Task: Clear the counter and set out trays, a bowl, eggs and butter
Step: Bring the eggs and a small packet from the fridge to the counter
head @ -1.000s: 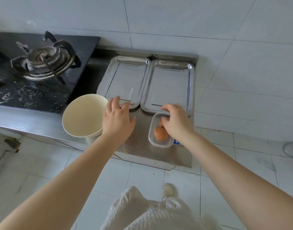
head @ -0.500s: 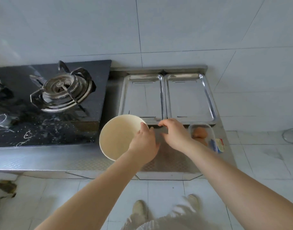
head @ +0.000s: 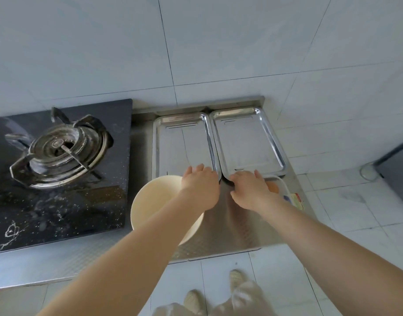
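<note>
Hidden: my left forearm covered part of the cream bowl point(head: 155, 199); my right hand point(head: 250, 190) hid most of the clear egg box point(head: 280, 182), so only a bit of orange egg point(head: 273, 187) showed and I could not count eggs.
Hard to make out: a small yellow packet point(head: 296, 200) at the desk's right edge, its print unreadable.
Cut off: the black gas stove point(head: 59, 167) ran out of view on the left.
Count: two steel trays, left tray point(head: 182, 142) and right tray point(head: 248, 140), side by side against the wall; one bowl; one burner seen.
Left hand point(head: 201, 188): fingers loosely spread, lying flat on the left tray's near rim.
Right hand: fingers loosely spread, on the right tray's near rim.
Surface: patterned steel desk point(head: 230, 231).
Room: pale tiled wall, tiled floor, my two slippers below.
</note>
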